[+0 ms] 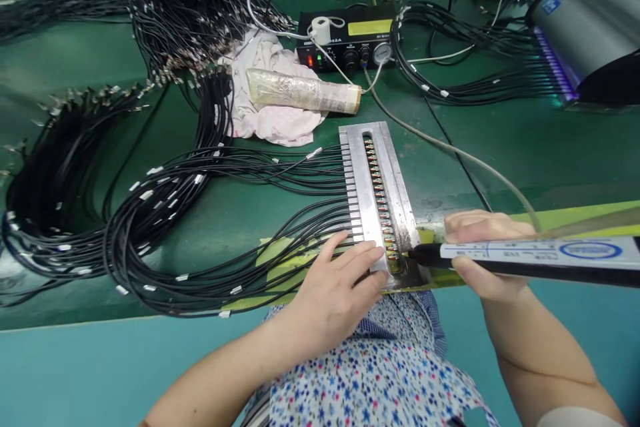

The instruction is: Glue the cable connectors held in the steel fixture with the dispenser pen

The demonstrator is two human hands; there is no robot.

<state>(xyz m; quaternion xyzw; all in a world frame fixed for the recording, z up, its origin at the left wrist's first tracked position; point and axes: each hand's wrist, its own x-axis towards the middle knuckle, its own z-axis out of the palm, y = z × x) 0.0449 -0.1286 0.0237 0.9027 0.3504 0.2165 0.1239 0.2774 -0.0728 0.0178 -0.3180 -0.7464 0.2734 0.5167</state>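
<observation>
A metal fixture (pixel 361 193) lies on the green bench with a row of small brass connectors (pixel 380 203) in its slot and black cables (pixel 250 213) fanning out to its left. My left hand (pixel 337 293) rests flat on the near end of the fixture, fingers stretched out. My right hand (pixel 483 253) grips a syringe-like dispenser (pixel 530 257) with a black tip; the tip touches the nearest connectors at the fixture's lower end. A clear hose (pixel 450 147) runs from the dispenser toward the back.
A black controller box (pixel 345 40) with lights and a gauge stands at the back. A wrapped roll (pixel 305 90) lies on a pink cloth (pixel 273 120). Large cable coils (pixel 60 193) fill the left. A grey machine (pixel 585 27) sits at the right.
</observation>
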